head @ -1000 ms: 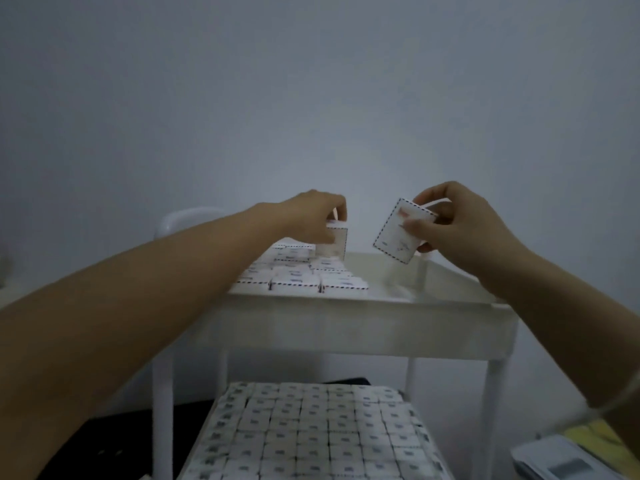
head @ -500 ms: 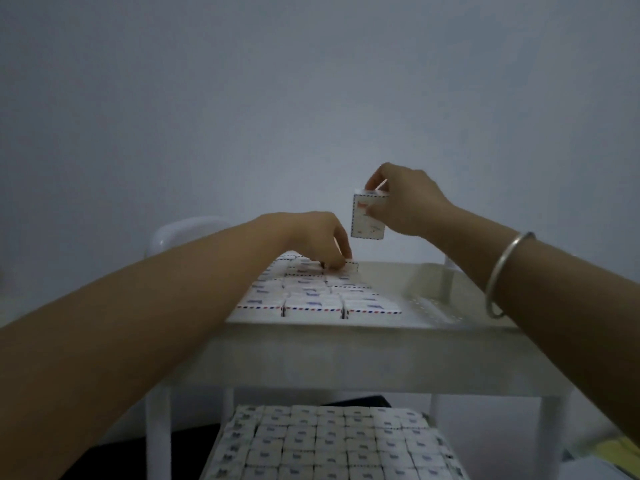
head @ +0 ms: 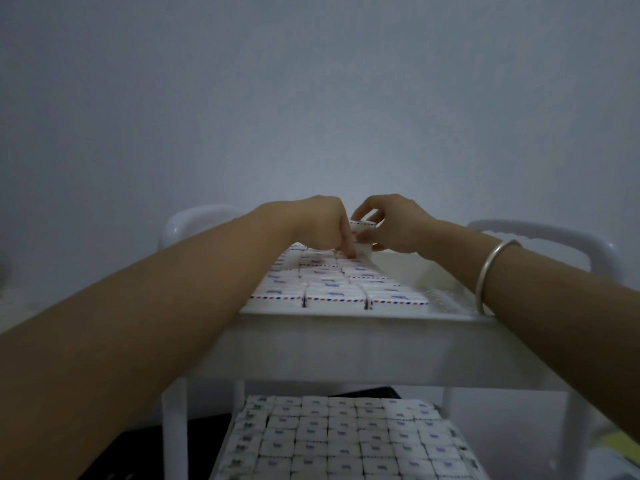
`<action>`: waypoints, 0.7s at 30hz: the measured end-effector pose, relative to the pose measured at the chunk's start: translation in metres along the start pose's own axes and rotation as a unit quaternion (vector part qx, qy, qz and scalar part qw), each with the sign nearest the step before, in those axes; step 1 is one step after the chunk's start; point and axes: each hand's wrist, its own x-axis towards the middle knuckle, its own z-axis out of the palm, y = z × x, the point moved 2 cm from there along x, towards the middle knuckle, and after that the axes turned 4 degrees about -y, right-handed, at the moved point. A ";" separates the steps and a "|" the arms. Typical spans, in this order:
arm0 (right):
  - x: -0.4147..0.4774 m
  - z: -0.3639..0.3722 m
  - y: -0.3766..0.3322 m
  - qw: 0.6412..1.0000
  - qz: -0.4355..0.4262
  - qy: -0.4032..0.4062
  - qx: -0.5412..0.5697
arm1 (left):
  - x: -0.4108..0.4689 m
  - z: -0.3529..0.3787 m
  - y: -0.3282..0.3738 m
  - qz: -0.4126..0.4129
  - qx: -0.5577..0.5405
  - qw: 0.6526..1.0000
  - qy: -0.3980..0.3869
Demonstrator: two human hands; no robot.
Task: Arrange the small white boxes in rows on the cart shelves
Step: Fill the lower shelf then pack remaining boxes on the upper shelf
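White plastic cart shelf (head: 346, 337), right hand (head: 401, 225) grip pinching small white stripe-edged box (head: 363, 224), left hand (head: 311, 225) grip unclenched, fingertips (head: 349, 248) pressing rows of laid boxes (head: 334, 293)

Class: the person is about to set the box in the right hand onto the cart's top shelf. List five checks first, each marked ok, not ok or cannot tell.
1. Right hand grips the held box: ok.
2. Bare floor on the top shelf right of the rows: ok.
3. Left hand has its fingers resting on the far boxes: ok.
4. Front row lies straight along the rim: ok.
5. Landing slot in view: cannot tell, the hands hide it.
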 end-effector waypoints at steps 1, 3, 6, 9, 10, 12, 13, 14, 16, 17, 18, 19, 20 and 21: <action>0.000 0.003 0.000 1.000 0.005 -0.017 0.008 | -0.001 0.000 0.000 -0.003 0.003 1.000 0.001; 0.001 0.008 0.000 0.999 0.014 -0.047 0.015 | 0.000 0.001 0.000 -0.009 0.005 1.000 -0.001; 0.001 0.008 0.004 0.997 0.032 -0.069 0.033 | -0.001 0.001 0.000 -0.008 -0.002 1.000 -0.006; 0.001 0.009 0.007 0.993 0.045 -0.098 0.049 | -0.003 0.001 -0.001 -0.009 -0.010 1.000 -0.009; 0.001 0.010 0.007 0.992 0.049 -0.108 0.047 | -0.005 0.000 -0.001 -0.010 -0.015 1.000 -0.007; 0.002 0.014 0.009 0.990 0.061 -0.122 0.039 | -0.008 0.000 -0.002 -0.016 -0.028 0.999 -0.001; 0.001 0.015 0.010 0.989 0.068 -0.131 0.029 | -0.011 -0.001 -0.002 -0.020 -0.036 0.999 0.002; 0.000 0.016 0.011 0.987 0.074 -0.142 0.014 | -0.013 -0.001 -0.002 -0.024 -0.043 0.999 0.005; -0.001 0.018 0.012 0.983 0.086 -0.161 -0.006 | -0.020 -0.002 0.000 -0.030 -0.055 0.998 0.017; -0.003 0.018 0.011 0.982 0.090 -0.165 -0.011 | -0.025 -0.004 0.001 -0.029 -0.063 0.997 0.029; -0.005 0.019 0.010 0.982 0.087 -0.168 -0.025 | -0.031 -0.006 0.003 -0.027 -0.074 0.996 0.044; -0.008 0.019 0.008 0.982 0.075 -0.163 -0.056 | -0.038 -0.008 0.005 -0.022 -0.088 0.994 0.061; -0.009 0.017 0.005 0.982 0.053 -0.147 -0.108 | -0.046 -0.011 0.007 -0.017 -0.102 0.992 0.077; -0.011 0.015 0.000 0.979 0.027 -0.119 -0.161 | -0.055 -0.015 0.010 -0.011 -0.112 0.989 0.092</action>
